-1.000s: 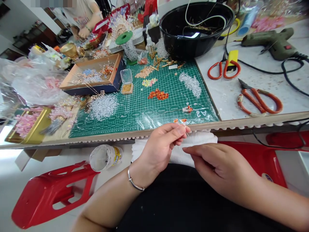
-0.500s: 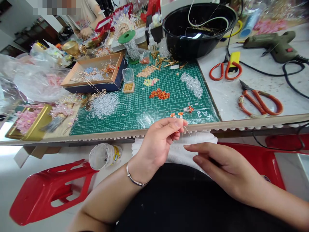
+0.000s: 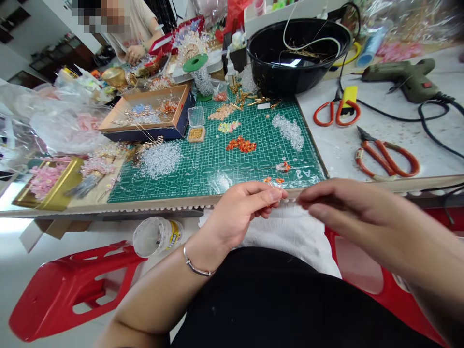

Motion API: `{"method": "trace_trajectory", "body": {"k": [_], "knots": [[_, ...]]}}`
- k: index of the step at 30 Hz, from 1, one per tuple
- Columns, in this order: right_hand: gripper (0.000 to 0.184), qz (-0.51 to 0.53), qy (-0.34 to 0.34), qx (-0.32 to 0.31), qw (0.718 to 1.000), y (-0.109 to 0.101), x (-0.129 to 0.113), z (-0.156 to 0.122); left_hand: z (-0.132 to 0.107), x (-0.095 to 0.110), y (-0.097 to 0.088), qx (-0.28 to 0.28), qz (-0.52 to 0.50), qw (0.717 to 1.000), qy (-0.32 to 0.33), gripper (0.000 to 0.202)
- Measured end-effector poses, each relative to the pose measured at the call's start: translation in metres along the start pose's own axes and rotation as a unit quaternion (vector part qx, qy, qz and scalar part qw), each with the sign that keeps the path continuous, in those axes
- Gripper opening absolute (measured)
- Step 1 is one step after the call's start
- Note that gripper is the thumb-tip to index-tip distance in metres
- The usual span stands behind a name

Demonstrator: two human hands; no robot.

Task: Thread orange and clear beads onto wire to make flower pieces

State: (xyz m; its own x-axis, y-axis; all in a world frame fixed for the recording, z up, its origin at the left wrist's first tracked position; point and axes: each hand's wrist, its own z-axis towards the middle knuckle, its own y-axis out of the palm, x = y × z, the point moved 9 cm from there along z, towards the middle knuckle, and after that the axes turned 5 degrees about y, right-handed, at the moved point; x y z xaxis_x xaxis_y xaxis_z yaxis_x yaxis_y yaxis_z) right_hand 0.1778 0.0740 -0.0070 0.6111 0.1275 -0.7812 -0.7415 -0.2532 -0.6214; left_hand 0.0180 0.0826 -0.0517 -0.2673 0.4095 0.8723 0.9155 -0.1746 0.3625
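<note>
**Beaded sprig pinched at the table's edge**

The left hand [image 3: 239,215] pinches a small orange-beaded sprig [image 3: 273,181] between thumb and forefinger. Its stem is too thin to trace. The right hand [image 3: 348,205] is just to its right, fingertips nearly meeting, but blur hides any grip. Beyond, the green cutting mat [image 3: 217,162] has an upside-down corner mark starting "A".

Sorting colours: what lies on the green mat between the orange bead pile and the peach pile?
A small heap of pastel beads, on the green mat between the orange bead pile and the peach pile; the head view shows it.
</note>
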Motion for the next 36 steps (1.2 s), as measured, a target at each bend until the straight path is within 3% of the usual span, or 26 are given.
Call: {"method": "trace_trajectory", "body": {"k": [2,4,7,11,16,19,20,22,24,26,28,31,34,36], "knots": [[0.027,0.065,0.038,-0.096,0.992,0.027,0.008,0.011,-0.001,0.002,0.003,-0.012,0.018,1.000,0.009,0.017],[0.032,0.122,0.056,-0.142,0.981,0.042,0.012,0.015,-0.001,0.005,0.004,-0.027,0.051,0.998,0.022,0.017],[0.035,0.180,0.064,-0.156,0.969,0.048,0.014,0.017,-0.003,0.013,0.003,-0.048,0.192,0.979,0.044,0.022],[0.032,0.176,0.080,-0.161,0.968,0.048,0.020,0.015,-0.004,0.018,0.008,-0.112,0.388,0.914,0.043,0.025],[0.026,0.123,0.051,-0.266,0.955,0.064,0.021,0.008,0.000,0.009,0.021,-0.237,0.443,0.864,-0.024,0.017],[0.029,0.121,0.058,-0.271,0.953,0.066,0.026,0.007,0.004,0.009,0.027,-0.280,0.444,0.851,-0.027,0.015],[0.029,0.127,0.060,-0.260,0.955,0.065,0.028,0.007,0.006,0.009,0.027,-0.281,0.435,0.855,-0.029,0.016],[0.029,0.152,0.062,-0.218,0.962,0.058,0.031,0.008,0.009,0.010,0.023,-0.256,0.377,0.889,-0.039,0.019],[0.030,0.183,0.061,-0.156,0.969,0.049,0.036,0.009,0.012,0.008,0.014,-0.196,0.275,0.940,-0.055,0.028],[0.028,0.201,0.062,-0.085,0.974,0.038,0.041,0.007,0.011,0.002,0.005,-0.139,0.176,0.972,-0.073,0.034],[0.023,0.208,0.058,-0.023,0.976,0.031,0.045,0.003,0.006,-0.010,0.003,-0.116,0.117,0.981,-0.100,0.035],[0.017,0.217,0.049,0.023,0.975,0.029,0.047,-0.003,-0.004,-0.025,0.015,-0.144,0.064,0.978,-0.136,0.033],[0.017,0.220,0.044,0.038,0.974,0.030,0.049,-0.007,-0.008,-0.027,0.026,-0.152,0.047,0.979,-0.125,0.022],[0.018,0.219,0.043,0.046,0.974,0.029,0.049,-0.010,-0.006,-0.024,0.026,-0.122,0.056,0.986,-0.099,0.015]]}}
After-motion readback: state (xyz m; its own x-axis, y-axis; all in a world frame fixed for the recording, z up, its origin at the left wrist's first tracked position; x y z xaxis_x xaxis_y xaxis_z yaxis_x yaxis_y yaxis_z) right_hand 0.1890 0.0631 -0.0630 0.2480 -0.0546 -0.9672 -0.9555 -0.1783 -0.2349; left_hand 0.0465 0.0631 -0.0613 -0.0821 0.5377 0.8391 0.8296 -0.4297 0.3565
